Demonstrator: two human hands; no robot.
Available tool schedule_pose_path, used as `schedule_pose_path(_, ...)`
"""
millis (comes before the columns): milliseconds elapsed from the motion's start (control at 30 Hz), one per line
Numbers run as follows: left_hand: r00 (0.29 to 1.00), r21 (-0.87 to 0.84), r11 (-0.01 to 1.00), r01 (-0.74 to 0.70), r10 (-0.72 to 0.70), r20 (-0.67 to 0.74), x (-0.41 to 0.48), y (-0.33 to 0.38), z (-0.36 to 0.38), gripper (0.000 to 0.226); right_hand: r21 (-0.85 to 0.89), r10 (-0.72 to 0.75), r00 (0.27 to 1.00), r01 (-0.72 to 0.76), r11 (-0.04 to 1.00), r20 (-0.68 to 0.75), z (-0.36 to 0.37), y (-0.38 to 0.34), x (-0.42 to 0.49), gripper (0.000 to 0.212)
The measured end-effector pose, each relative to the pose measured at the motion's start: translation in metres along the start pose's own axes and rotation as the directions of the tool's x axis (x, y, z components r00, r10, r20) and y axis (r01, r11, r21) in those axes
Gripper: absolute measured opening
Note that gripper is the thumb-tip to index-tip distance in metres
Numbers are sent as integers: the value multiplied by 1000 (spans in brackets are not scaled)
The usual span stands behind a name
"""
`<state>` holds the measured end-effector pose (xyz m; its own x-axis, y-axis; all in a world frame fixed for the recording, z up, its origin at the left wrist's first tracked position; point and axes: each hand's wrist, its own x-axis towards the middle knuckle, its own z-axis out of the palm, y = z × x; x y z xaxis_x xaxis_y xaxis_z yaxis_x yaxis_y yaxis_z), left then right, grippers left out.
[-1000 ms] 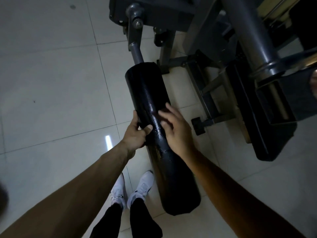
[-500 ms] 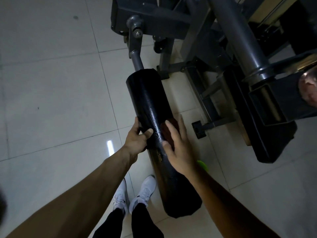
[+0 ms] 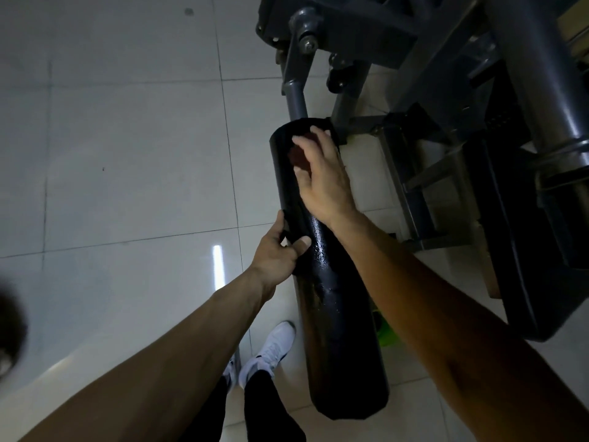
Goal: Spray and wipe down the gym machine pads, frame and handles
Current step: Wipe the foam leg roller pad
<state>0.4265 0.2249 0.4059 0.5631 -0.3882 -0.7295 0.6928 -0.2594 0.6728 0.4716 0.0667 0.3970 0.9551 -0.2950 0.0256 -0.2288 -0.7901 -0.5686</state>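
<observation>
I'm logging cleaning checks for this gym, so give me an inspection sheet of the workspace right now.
Surface: pale tiled floor, glossy.
Job's things: black roller pad, shiny with droplets at mid-length; dark cloth on its far end; grey machine frame behind.
Clutter: a green object on the floor beside the pad, mostly hidden.
Grippers: left hand grips the pad mid-length; right hand presses the cloth with fingers spread.
Cables: nothing seen.
Surroundings: dim room; the person's white shoes below.

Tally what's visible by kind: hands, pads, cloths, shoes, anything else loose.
hands: 2, left hand and right hand
roller pad: 1
cloth: 1, dark, under the right hand
shoes: 2, white
green thing: 1, mostly hidden behind the roller pad
Total: 7
</observation>
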Motion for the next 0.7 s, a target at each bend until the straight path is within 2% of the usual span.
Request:
schedule_pose_path(133, 999, -32, 999, 12, -13, -41, -1, 0, 2, 72, -69, -211, 966, 223, 972, 147, -23, 11, -98, 53)
schedule_pose_path(267, 999, -20, 999, 28, -29, -41, -3, 0, -1, 72, -63, -286, 918, 314, 947, 275, -32, 15, -175, 50)
schedule_pose_path(400, 999, 23, 1000, 21, -20, -40, -6, -2, 0, 75, -98, -361, 909, 387, 917, 210, -16, 13, -127, 40)
schedule_pose_path(433, 999, 29, 999, 17, -16, -45, -6, -5, 0, 74, -103, -334, 926, 355, 929, 176, -9, 8, -102, 41)
schedule_pose_path(533, 996, 17, 999, 34, -32, -83, -7, -14, 0, 66, -52, -136, 991, 137, 989, 19, 2, -14, -20, 38)
schedule_pose_path(567, 996, 13, 999, 43, -42, -85, -6, -15, 0, 61, -53, -90, 996, 91, 994, 17, 1, -18, 0, 36)
schedule_pose_path(633, 995, 14, 998, 64, -63, -82, -6, -17, -1, 57, -164, -112, 992, 119, 979, 51, 2, -14, 5, 34)
schedule_pose_path(700, 994, 11, 997, 75, -74, -80, -5, -15, 0, 57, -277, -212, 972, 232, 932, 101, 1, -2, -22, 46)
